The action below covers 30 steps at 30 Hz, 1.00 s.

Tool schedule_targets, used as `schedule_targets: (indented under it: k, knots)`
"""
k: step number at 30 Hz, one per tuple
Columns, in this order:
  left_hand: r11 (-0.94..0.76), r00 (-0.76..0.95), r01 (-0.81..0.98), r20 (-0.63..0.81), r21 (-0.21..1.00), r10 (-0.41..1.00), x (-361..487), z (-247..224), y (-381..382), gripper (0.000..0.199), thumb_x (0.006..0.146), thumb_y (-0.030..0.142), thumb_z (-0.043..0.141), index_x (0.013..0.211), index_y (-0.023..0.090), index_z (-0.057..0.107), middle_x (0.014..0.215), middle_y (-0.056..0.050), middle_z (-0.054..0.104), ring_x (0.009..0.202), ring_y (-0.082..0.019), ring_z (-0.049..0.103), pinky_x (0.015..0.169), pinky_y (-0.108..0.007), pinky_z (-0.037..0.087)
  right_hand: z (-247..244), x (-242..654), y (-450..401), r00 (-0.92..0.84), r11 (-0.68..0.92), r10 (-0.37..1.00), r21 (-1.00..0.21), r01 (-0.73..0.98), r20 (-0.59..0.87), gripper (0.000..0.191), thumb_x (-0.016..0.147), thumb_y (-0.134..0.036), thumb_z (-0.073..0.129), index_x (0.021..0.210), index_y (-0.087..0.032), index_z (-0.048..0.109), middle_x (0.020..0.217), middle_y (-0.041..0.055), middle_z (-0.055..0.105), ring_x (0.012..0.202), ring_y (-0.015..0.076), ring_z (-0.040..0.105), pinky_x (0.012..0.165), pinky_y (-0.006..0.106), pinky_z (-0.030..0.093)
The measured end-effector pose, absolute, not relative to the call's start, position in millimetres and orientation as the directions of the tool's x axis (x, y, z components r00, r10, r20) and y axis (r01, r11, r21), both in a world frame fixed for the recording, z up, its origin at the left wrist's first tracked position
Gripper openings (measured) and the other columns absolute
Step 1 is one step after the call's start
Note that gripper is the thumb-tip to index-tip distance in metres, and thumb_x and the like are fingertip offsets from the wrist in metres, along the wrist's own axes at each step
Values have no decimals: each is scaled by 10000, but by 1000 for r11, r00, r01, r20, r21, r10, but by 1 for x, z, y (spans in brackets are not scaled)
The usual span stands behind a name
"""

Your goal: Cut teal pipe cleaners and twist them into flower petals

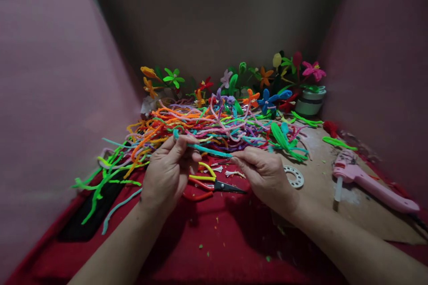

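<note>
A turquoise pipe cleaner (214, 151) is stretched between my two hands above the red cloth. My left hand (168, 171) pinches it between thumb and fingers, and a bent turquoise end sticks up above the fingertips. My right hand (265, 177) is closed on its other end, fingertips pressed together. Below and between the hands lie pliers or cutters (217, 185) with red and yellow handles and dark pointed blades. Small white bundles (235, 173) rest beside the blades. Behind the hands spreads a large tangle of many-coloured pipe cleaners (187, 120).
Fuzzy flowers (266, 101) stand along the back near a pale round jar (310, 100). On the right, a pink glue gun (377, 185) and a white ring (294, 177) lie on a brown board (317, 207). A black flat object (85, 218) lies left, under green strands.
</note>
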<state>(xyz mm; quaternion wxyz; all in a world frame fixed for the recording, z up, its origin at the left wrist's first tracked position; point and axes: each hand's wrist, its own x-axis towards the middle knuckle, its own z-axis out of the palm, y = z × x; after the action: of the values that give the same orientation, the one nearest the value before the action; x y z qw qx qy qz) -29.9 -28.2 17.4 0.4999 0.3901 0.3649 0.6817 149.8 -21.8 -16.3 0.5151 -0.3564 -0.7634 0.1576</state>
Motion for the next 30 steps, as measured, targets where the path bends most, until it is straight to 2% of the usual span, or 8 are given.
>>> schedule_targets:
  k: [2, 7, 19, 22, 24, 26, 27, 30]
  knots:
    - [-229, -231, -472, 130, 851, 964, -39, 21, -24, 137, 796, 210, 573, 683, 139, 601, 703, -29, 652, 476, -74, 559, 386, -140, 406, -20, 152, -19, -194, 680, 721, -625, 382, 666, 154, 822, -185, 546, 798, -125, 686, 658, 37, 637, 618, 117, 569, 600, 231, 421]
    - [-224, -328, -600, 20, 768, 945, -62, 26, -11, 270, 881, 174, 414, 647, 137, 544, 548, -11, 591, 407, -58, 514, 335, -111, 354, -23, 152, -16, -171, 609, 786, -694, 384, 594, 148, 811, -196, 552, 788, -141, 688, 709, 39, 683, 625, 121, 601, 614, 229, 438]
    - [-352, -442, -611, 64, 710, 895, -80, 36, -4, 330, 903, 151, 349, 632, 139, 536, 520, 2, 555, 388, -48, 487, 321, -115, 333, -23, 157, -11, -152, 447, 894, -822, 353, 421, 202, 800, -279, 549, 710, -152, 679, 591, -7, 583, 565, 107, 490, 561, 234, 366]
    - [-338, -429, -641, 43, 689, 902, -82, 30, -1, 322, 910, 180, 344, 672, 126, 553, 549, -6, 584, 425, -60, 532, 346, -122, 390, -19, 158, -1, -22, 313, 950, -945, 99, 312, 163, 750, -275, 615, 643, -156, 644, 533, -27, 531, 516, 86, 443, 517, 215, 353]
    - [-323, -421, -661, 22, 677, 907, -81, 27, 0, 310, 913, 196, 348, 710, 124, 571, 582, -9, 610, 462, -68, 567, 380, -131, 437, -16, 161, 7, 80, 148, 988, -951, -270, 131, 142, 737, -261, 627, 630, -169, 605, 448, -56, 460, 421, 65, 371, 437, 194, 322]
    - [-315, -421, -673, 4, 670, 907, -76, 28, -1, 291, 910, 202, 363, 733, 126, 581, 617, -14, 631, 498, -73, 595, 411, -134, 467, -15, 162, 12, 47, -34, 996, -776, -630, -81, 112, 753, -212, 590, 647, -180, 577, 494, -39, 529, 429, 68, 429, 441, 182, 369]
    - [-313, -421, -675, 0, 668, 907, -72, 29, -2, 278, 907, 200, 373, 739, 129, 584, 633, -17, 639, 514, -76, 606, 423, -135, 477, -15, 162, 13, 2, -102, 988, -679, -727, -151, 106, 757, -176, 571, 650, -176, 570, 556, -17, 585, 465, 71, 481, 477, 182, 413]
    - [-307, -407, -666, 13, 680, 913, -56, 32, -8, 251, 894, 181, 401, 729, 136, 585, 635, -11, 642, 536, -84, 622, 445, -140, 492, -16, 157, 6, -242, -297, 955, -578, -760, -172, 123, 763, -73, 518, 786, -156, 606, 757, 35, 668, 567, 77, 570, 577, 193, 472]
